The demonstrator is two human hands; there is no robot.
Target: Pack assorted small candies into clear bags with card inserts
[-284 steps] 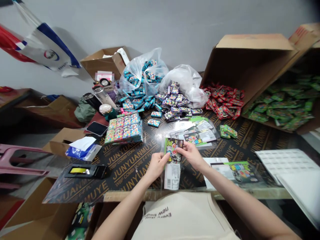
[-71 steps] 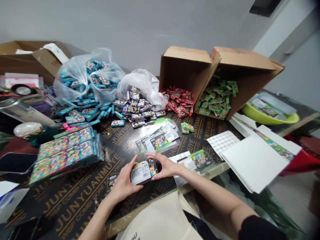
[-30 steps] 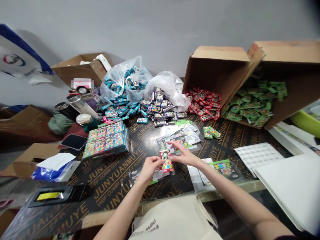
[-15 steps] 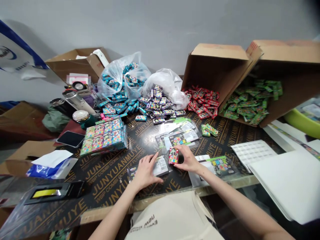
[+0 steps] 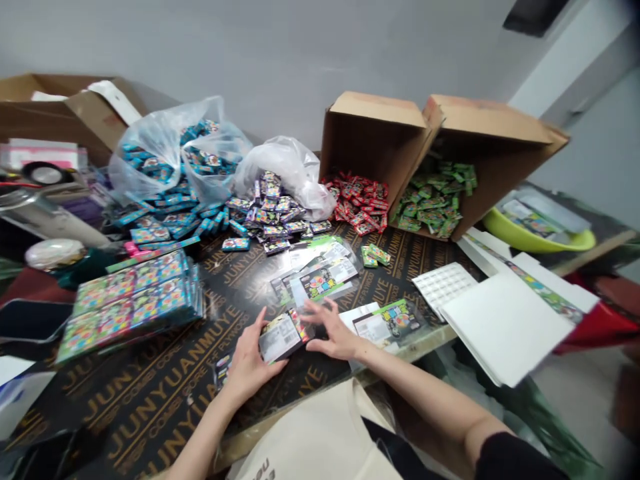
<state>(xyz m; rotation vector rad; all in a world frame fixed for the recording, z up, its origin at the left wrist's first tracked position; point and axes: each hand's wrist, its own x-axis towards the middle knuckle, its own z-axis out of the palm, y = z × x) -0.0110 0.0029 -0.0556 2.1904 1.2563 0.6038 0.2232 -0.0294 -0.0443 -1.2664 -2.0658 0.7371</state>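
A printed plastic packet [image 5: 281, 341] with a dark border and a barcode label lies at the near middle of the table. My left hand [image 5: 250, 357] is curved around its left end, thumb on the near edge and fingers on the far edge. At the packet's right end, a small red box [image 5: 302, 327] shows in part. My right hand [image 5: 334, 333] has thumb and fingers on either side of that box, against the packet's end. More flat printed packets [image 5: 325, 277] lie just beyond, and another printed packet [image 5: 393, 321] is under my right wrist.
Behind are heaps of blue boxes [image 5: 170, 212], purple boxes [image 5: 275, 207], red boxes [image 5: 361, 200] and green boxes [image 5: 433, 200]. Stacked wrapped sets [image 5: 133, 297] stand left. White sheets [image 5: 507, 320] lie by the right edge, near a yellow-green basin [image 5: 545, 237].
My right hand has brought the small red box left to the packet's right end. My left hand has closed in around the packet. The view has turned right.
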